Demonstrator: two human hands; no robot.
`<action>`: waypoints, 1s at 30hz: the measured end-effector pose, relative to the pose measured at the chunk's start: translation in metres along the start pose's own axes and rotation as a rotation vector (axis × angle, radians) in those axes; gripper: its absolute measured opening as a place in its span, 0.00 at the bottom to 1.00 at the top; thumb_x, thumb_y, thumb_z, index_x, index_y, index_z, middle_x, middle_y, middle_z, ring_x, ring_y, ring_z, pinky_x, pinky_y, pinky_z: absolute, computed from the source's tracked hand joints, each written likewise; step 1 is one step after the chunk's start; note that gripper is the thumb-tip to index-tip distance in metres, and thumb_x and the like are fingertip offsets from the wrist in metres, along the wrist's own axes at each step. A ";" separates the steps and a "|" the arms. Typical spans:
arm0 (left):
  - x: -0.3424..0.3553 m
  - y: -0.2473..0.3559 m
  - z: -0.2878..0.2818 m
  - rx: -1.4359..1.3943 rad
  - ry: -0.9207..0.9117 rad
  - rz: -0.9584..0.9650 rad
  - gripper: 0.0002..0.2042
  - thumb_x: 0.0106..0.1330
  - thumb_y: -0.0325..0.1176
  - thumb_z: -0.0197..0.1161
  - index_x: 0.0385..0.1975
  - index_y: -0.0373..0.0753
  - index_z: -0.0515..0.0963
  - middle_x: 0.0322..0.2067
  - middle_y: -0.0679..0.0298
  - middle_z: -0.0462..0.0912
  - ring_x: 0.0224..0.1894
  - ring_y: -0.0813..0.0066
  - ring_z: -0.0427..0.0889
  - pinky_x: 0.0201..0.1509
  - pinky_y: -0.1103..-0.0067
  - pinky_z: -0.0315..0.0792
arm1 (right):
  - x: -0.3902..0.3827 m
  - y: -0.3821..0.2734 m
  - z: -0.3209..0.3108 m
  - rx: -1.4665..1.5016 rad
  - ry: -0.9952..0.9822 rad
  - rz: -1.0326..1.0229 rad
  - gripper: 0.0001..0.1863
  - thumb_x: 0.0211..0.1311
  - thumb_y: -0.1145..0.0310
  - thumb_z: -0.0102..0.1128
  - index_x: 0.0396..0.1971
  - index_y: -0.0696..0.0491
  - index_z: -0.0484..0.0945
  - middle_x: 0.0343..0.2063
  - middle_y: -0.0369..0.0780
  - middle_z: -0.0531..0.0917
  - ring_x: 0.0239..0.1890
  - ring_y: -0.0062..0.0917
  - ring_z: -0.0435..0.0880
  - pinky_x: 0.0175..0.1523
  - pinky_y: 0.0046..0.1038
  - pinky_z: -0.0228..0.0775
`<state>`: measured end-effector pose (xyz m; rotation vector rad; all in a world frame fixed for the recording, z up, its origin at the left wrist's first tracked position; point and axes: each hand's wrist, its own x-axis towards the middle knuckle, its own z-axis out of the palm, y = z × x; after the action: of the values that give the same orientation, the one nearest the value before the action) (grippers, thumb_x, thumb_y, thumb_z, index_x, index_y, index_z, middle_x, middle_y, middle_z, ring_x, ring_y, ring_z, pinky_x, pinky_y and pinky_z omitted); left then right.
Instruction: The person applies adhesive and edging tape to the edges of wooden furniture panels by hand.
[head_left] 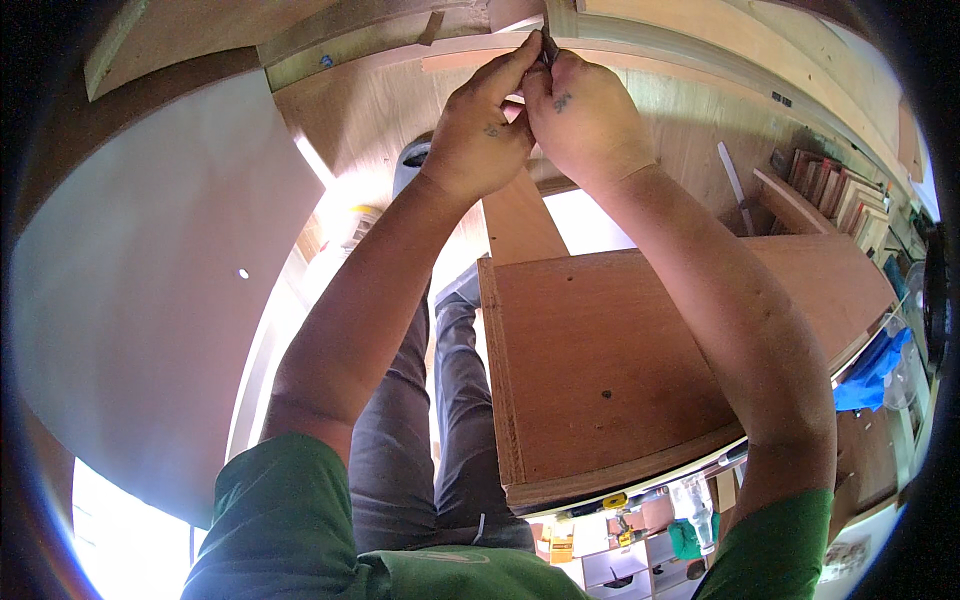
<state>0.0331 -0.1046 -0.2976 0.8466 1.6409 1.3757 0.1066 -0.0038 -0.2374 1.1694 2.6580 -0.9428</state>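
Both arms reach up to the far edge of the view, where my hands meet at a wooden frame edge. My left hand is closed, its thumb and fingers pinched close to the right hand's fingertips. Closed beside it, my right hand grips a small dark slender piece that sticks up between the fingertips. Its kind is too small and covered to make out. Fingers hide whatever lies directly beneath them. Below the hands a narrow brown board runs toward me.
A brown wooden box-like panel stands right of my legs. To the left is a large pale panel with a small hole. Stacked wood strips and a blue plastic bag are at right. A yellow drill sits near low shelves.
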 end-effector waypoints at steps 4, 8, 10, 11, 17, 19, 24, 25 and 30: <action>0.001 0.010 -0.001 0.027 -0.010 -0.008 0.32 0.59 0.20 0.61 0.67 0.36 0.62 0.58 0.50 0.73 0.56 0.63 0.78 0.55 0.75 0.77 | 0.000 0.011 0.008 -0.008 0.037 -0.087 0.14 0.64 0.65 0.48 0.27 0.61 0.75 0.21 0.54 0.80 0.29 0.48 0.82 0.36 0.43 0.77; 0.007 0.017 -0.012 -0.047 -0.079 -0.030 0.32 0.58 0.19 0.60 0.66 0.34 0.61 0.59 0.50 0.72 0.56 0.63 0.77 0.56 0.74 0.76 | -0.005 0.016 0.023 0.533 0.043 0.168 0.13 0.61 0.64 0.50 0.30 0.60 0.75 0.24 0.53 0.80 0.29 0.51 0.81 0.37 0.43 0.75; 0.008 0.016 -0.016 0.020 -0.104 -0.053 0.34 0.56 0.17 0.60 0.66 0.32 0.61 0.59 0.50 0.71 0.56 0.64 0.77 0.58 0.75 0.74 | -0.012 0.021 0.033 0.680 -0.045 0.262 0.15 0.60 0.62 0.50 0.33 0.60 0.74 0.32 0.55 0.80 0.35 0.52 0.80 0.43 0.40 0.74; 0.008 0.020 -0.015 -0.070 -0.136 -0.121 0.34 0.55 0.16 0.57 0.67 0.32 0.61 0.61 0.50 0.68 0.58 0.65 0.75 0.60 0.75 0.71 | -0.014 0.025 0.039 0.736 -0.068 0.257 0.15 0.60 0.61 0.51 0.34 0.61 0.74 0.36 0.56 0.79 0.39 0.51 0.79 0.46 0.39 0.72; 0.013 0.023 -0.037 -0.037 -0.300 -0.190 0.39 0.53 0.14 0.59 0.70 0.39 0.58 0.68 0.58 0.59 0.59 0.69 0.73 0.65 0.75 0.66 | -0.016 0.019 0.053 0.838 0.009 0.222 0.14 0.67 0.63 0.48 0.41 0.61 0.71 0.41 0.59 0.76 0.46 0.49 0.77 0.53 0.40 0.69; 0.017 0.015 -0.042 -0.150 -0.315 -0.237 0.33 0.54 0.20 0.61 0.65 0.36 0.65 0.63 0.59 0.68 0.57 0.71 0.74 0.63 0.75 0.67 | -0.016 0.016 0.050 0.784 0.041 0.215 0.13 0.69 0.64 0.45 0.40 0.60 0.69 0.39 0.60 0.77 0.44 0.51 0.77 0.51 0.44 0.69; 0.064 0.019 -0.054 0.024 -0.119 -0.183 0.18 0.73 0.45 0.51 0.45 0.36 0.80 0.40 0.62 0.84 0.47 0.75 0.80 0.51 0.78 0.71 | -0.015 -0.004 0.016 0.562 -0.054 0.379 0.11 0.71 0.66 0.44 0.36 0.60 0.67 0.35 0.61 0.77 0.40 0.55 0.77 0.45 0.49 0.68; 0.079 0.020 -0.055 0.065 -0.135 -0.182 0.17 0.71 0.43 0.55 0.42 0.34 0.80 0.37 0.62 0.84 0.45 0.77 0.80 0.50 0.80 0.71 | -0.014 -0.003 0.019 0.542 -0.007 0.359 0.10 0.70 0.67 0.44 0.35 0.59 0.67 0.34 0.60 0.77 0.40 0.55 0.77 0.43 0.49 0.68; 0.114 0.025 -0.055 0.105 -0.259 -0.127 0.17 0.70 0.45 0.60 0.36 0.33 0.80 0.31 0.64 0.84 0.37 0.81 0.79 0.45 0.81 0.72 | -0.015 0.007 0.036 0.535 0.163 0.205 0.10 0.70 0.67 0.46 0.37 0.60 0.68 0.32 0.59 0.77 0.37 0.56 0.76 0.42 0.49 0.67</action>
<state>-0.0665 -0.0237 -0.2881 0.9234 1.5465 1.0529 0.1159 -0.0300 -0.2652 1.6428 2.3976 -1.6384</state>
